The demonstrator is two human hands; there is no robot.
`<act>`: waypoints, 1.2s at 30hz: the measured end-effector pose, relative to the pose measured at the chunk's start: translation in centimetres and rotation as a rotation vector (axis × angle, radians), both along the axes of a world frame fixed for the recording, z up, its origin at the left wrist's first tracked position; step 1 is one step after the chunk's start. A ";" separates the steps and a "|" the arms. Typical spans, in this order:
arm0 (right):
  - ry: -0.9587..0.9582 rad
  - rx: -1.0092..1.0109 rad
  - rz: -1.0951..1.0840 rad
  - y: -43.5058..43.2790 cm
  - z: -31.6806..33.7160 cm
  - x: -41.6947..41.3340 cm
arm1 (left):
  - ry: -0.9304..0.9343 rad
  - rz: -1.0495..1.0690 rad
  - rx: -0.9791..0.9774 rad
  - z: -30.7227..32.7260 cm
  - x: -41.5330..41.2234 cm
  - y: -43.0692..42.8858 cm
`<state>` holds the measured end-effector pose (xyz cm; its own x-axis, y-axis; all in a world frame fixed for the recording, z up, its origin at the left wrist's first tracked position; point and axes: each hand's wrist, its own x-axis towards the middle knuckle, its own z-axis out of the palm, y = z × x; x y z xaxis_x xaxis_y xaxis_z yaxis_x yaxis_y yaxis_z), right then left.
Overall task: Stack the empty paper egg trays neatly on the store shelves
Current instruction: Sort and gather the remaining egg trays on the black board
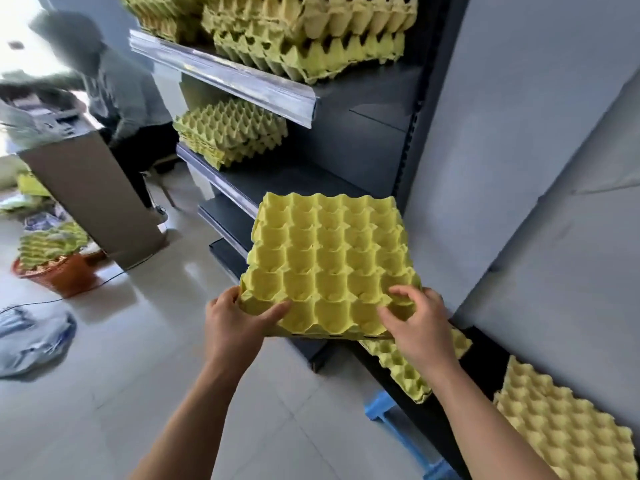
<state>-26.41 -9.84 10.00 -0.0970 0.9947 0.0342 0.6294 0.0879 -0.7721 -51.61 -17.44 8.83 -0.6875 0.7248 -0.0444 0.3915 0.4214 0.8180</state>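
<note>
Dark store shelves (346, 161) carry our stock: a top-shelf stack (311, 39) of yellow trays and a shorter middle-shelf stack (230, 133) with bare board to its right. On the floor, an orange basket (65, 275) holds more trays (52, 240). We hold one empty egg tray (329, 261) before the shelf edges, left hand (235, 323) pinching its near-left corner, right hand (422, 327) curled over its near-right rim.

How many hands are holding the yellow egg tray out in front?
2. The left hand grips the yellow egg tray at its near left corner; the right hand grips its near right edge, fingers curled over the cups. Fingers under the tray are hidden.
</note>
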 end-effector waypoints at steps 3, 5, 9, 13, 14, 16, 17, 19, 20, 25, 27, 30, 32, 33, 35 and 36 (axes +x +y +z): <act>-0.018 -0.005 0.052 1.5 0.4 -4.9 | 0.004 0.050 0.006 0.0 -4.5 0.2; -0.025 0.002 0.088 3.0 0.5 -8.1 | -0.010 0.091 0.027 -0.3 -7.3 0.6; 0.001 0.015 0.146 6.3 0.7 -14.2 | 0.018 0.152 0.055 -0.8 -13.0 2.5; 0.034 0.047 0.172 10.5 0.9 -20.2 | 0.032 0.180 0.090 -0.6 -18.6 6.0; 0.042 0.052 0.177 11.6 1.0 -21.7 | 0.031 0.185 0.101 -0.4 -20.0 7.0; 0.056 0.049 0.195 13.7 1.4 -24.6 | 0.020 0.199 0.130 -0.3 -22.9 9.0; 0.056 0.050 0.210 14.8 1.5 -26.0 | 0.013 0.207 0.143 -0.4 -24.2 9.8; 0.057 0.059 0.223 16.6 1.8 -28.8 | 0.003 0.217 0.164 -0.4 -26.9 11.4; 0.057 0.067 0.225 17.4 1.9 -30.1 | 0.001 0.219 0.170 -0.5 -28.3 12.1; 0.051 0.099 0.205 20.9 1.7 -36.9 | 0.009 0.233 0.159 -0.6 -35.3 16.0; 0.060 0.108 0.183 22.3 1.4 -39.7 | 0.001 0.225 0.166 -0.7 -38.3 17.9; 0.075 0.120 0.133 24.0 1.0 -44.2 | -0.003 0.161 0.177 -0.7 -43.4 20.6; 0.083 0.125 0.085 24.8 1.1 -47.4 | 0.010 0.100 0.193 -0.3 -47.0 22.2; 0.088 0.123 0.055 25.1 1.1 -48.9 | 0.017 0.071 0.194 0.1 -48.7 22.9; 0.098 0.115 -0.007 25.6 1.1 -51.9 | 0.022 0.016 0.202 0.9 -52.2 24.3; 0.105 0.112 -0.035 25.7 1.2 -53.2 | 0.015 -0.007 0.207 1.3 -54.0 25.1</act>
<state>-79.61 15.85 11.17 -0.0524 0.9868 0.1530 0.5501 0.1565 -0.8203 -105.57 7.70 10.11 -0.6818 0.7223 0.1158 0.4063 0.2422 0.8810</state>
